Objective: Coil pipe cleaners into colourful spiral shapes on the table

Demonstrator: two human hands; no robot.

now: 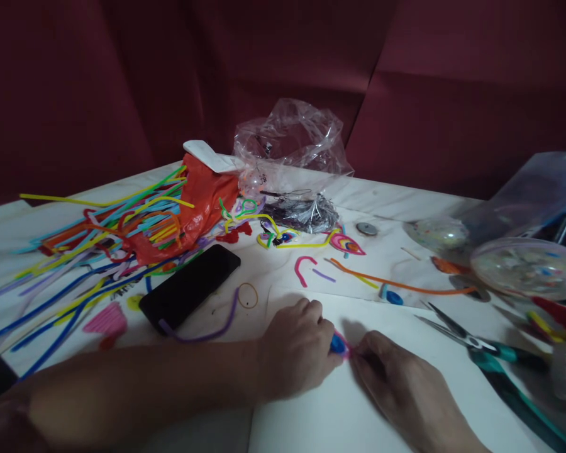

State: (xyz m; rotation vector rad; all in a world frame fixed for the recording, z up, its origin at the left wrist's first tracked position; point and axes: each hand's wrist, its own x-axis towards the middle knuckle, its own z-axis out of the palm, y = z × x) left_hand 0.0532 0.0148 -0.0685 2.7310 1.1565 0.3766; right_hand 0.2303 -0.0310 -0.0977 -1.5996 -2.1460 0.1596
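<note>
Over a white sheet of paper (302, 415), my left hand (299, 346) is closed around a small coiled pipe-cleaner piece (338, 344), blue in the middle with a pink rim. The fingers of my right hand (400, 384) pinch the pink end of the same piece from the right. Most of it is hidden behind the fingers. Beyond the hands lie a bent pink pipe cleaner (302, 269), a long orange pipe cleaner (405, 284), a small blue coil (394, 297) and a finished-looking pink eye-shaped coil (346, 244).
Long-nose pliers (474, 343) lie partly open beside my right hand. A black phone (191, 286) and many pipe cleaners (89, 283) spread leftward, some in a red bag (207, 195). A clear plastic bag (292, 135) stands at the back. A round plastic container (531, 270) sits right.
</note>
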